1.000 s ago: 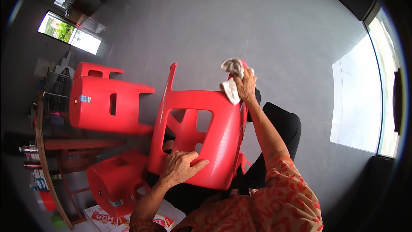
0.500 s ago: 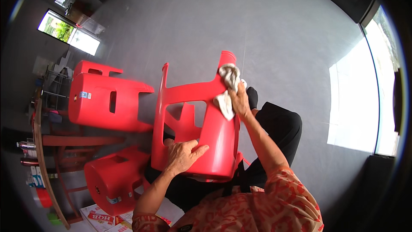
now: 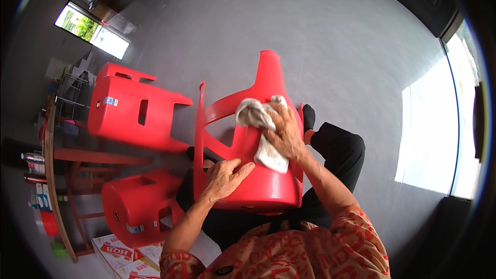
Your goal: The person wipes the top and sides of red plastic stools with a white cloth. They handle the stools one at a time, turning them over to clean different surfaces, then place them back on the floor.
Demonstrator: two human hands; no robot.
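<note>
A red plastic stool (image 3: pixel 258 186) lies on its side across my lap, its legs pointing away from me. My left hand (image 3: pixel 226 180) grips the stool's side at the edge of its cut-out, thumb on top and the other fingers partly hidden. Against the upper face of the stool, my right hand (image 3: pixel 285 133) presses a crumpled white cloth (image 3: pixel 271 156). Part of that cloth bunches out ahead of the fingers and part hangs below the palm.
Two more red stools lie on their sides to the left, one farther off (image 3: pixel 129 108) and one nearer (image 3: pixel 137 206). Printed cartons (image 3: pixel 121 253) sit under the nearer one. A wooden table (image 3: pixel 50 175) with small items stands at the far left. Glass doors (image 3: pixel 462 108) are on the right.
My right hand and the cloth have slid from the far leg back toward me, onto the stool's broad face. The stool has shifted slightly right and turned a little; my left hand keeps its hold.
</note>
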